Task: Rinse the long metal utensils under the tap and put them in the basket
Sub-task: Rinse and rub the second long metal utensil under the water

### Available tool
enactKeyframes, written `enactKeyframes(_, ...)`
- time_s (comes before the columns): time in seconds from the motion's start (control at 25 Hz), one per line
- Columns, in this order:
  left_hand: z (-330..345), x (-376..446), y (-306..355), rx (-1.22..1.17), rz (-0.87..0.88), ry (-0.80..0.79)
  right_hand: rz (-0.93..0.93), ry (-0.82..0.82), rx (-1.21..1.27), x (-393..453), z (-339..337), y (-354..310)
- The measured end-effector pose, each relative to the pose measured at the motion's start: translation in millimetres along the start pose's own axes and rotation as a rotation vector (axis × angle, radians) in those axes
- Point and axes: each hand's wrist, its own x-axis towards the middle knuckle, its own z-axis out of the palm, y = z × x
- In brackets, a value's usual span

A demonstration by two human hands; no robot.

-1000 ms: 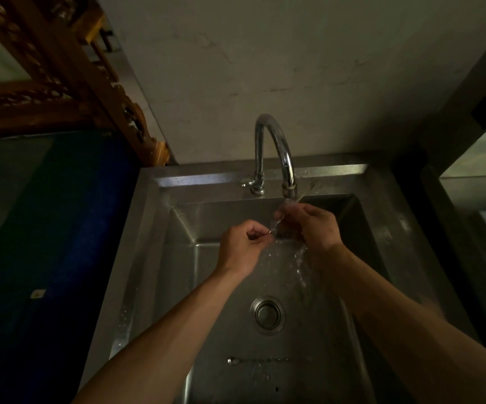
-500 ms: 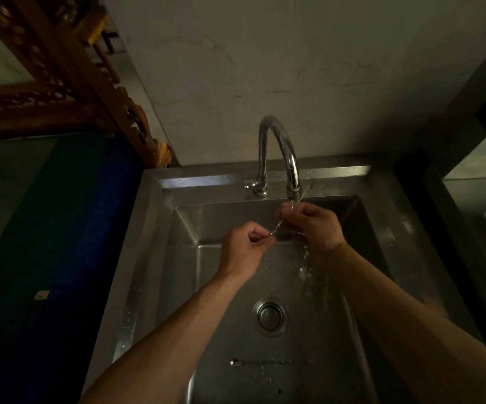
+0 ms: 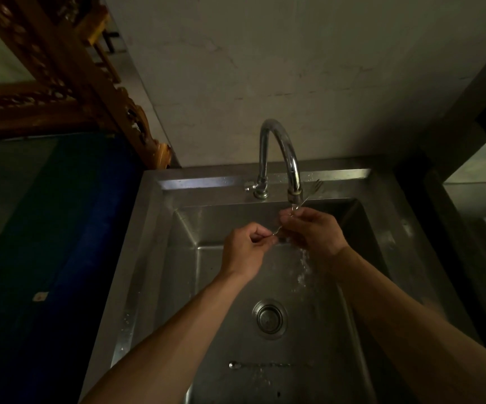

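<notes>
Fingers (image 3: 260, 239) of the left hand (image 3: 246, 249) are pinched together on the handle end of a thin metal fork (image 3: 313, 193), while the right hand (image 3: 314, 230) is closed around its middle. The fork sits directly under the spout of the tap (image 3: 289, 158), near the back edge of the sink (image 3: 154, 258), tines poking up past the spout. Water splashes off the right hand into the basin.

Wet, slim metal held only by a pinch could slip, I judge, and drop towards the drain (image 3: 269, 317). The tines are close to the spout and might knock it. A second long utensil (image 3: 265, 365) lies near the front edge, not yet rinsed. No basket is in view, so the carry to it risks dripping.
</notes>
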Motion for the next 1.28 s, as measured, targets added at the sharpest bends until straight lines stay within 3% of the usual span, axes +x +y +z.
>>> enactKeyframes(0.24,13,2,9,-0.035,0.037,-0.032,-0.053,0.007,-0.014,-3,-13,-9)
enactKeyframes(0.64,9,-2,5,0.015,0.031,-0.034,-0.107,0.184,0.0,-1,-17,-15)
enactKeyframes(1.0,-37,-23,-28,0.089,-0.024,0.056,0.071,-0.164,0.209,-3,2,1)
enactKeyframes(1.2,-39,-26,-28,0.157,-0.001,0.074,0.095,0.049,0.25,-4,20,9)
enactKeyframes(1.28,-40,-26,-31,0.176,0.0,0.078,0.081,0.058,0.219,-5,21,8)
